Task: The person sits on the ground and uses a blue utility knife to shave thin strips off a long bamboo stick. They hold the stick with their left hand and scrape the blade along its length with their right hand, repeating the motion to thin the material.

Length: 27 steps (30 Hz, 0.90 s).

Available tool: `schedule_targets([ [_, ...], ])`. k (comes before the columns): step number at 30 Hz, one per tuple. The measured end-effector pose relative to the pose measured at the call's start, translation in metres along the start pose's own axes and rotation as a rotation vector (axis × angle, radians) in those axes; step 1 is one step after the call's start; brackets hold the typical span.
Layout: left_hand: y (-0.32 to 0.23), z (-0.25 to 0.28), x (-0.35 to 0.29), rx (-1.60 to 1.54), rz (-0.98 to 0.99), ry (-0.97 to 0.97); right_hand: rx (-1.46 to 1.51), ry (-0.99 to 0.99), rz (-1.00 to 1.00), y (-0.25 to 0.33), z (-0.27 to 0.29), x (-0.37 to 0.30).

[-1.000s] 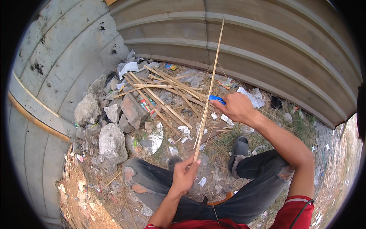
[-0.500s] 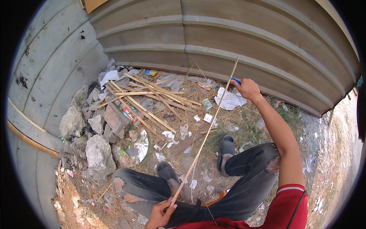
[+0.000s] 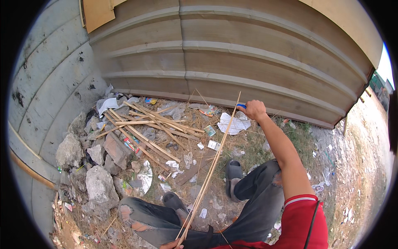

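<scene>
A long thin bamboo strip (image 3: 209, 172) runs from my lap up toward the wall. My left hand (image 3: 171, 245) grips its near end at the bottom edge of the picture, and only a few of its fingers show. My right hand (image 3: 254, 110), arm stretched out, is closed on a blue-handled tool (image 3: 241, 106) held against the strip close to its far tip. The tool's working end is hidden by the hand. My legs in grey trousers and dark sandals (image 3: 233, 172) lie under the strip.
A heap of split bamboo sticks (image 3: 149, 128) lies on the littered ground to the left. Rocks and rubble (image 3: 99, 186) are piled at the near left. A corrugated metal wall (image 3: 232, 54) closes the back and left. White paper (image 3: 232, 123) lies near the strip's tip.
My right hand with the blue tool has slid away from me along the strip, from its middle to near its tip. My left hand has dropped to the picture's lower edge.
</scene>
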<state>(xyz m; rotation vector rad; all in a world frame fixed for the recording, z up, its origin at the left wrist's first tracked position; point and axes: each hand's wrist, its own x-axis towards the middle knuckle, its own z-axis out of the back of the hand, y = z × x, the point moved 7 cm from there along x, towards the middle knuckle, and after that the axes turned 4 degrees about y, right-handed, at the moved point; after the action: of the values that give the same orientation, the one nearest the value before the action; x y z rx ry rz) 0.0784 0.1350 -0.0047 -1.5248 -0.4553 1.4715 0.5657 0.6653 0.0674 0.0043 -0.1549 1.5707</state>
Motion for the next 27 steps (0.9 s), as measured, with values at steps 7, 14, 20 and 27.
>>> schedule_targets([
  [7,0.022,-0.013,-0.013,-0.602,0.204,0.172,-0.04,-0.015,0.1,0.031,0.009,0.004],
  [14,0.021,-0.006,-0.015,-0.796,0.281,0.246,-0.042,-0.035,0.136,0.044,0.011,0.008],
  [20,0.018,-0.009,-0.017,-0.851,0.242,0.304,0.026,-0.113,0.084,0.029,0.015,0.007],
  [27,0.042,-0.014,-0.012,-0.438,0.216,0.087,0.442,-0.101,-0.068,0.004,0.003,0.002],
])
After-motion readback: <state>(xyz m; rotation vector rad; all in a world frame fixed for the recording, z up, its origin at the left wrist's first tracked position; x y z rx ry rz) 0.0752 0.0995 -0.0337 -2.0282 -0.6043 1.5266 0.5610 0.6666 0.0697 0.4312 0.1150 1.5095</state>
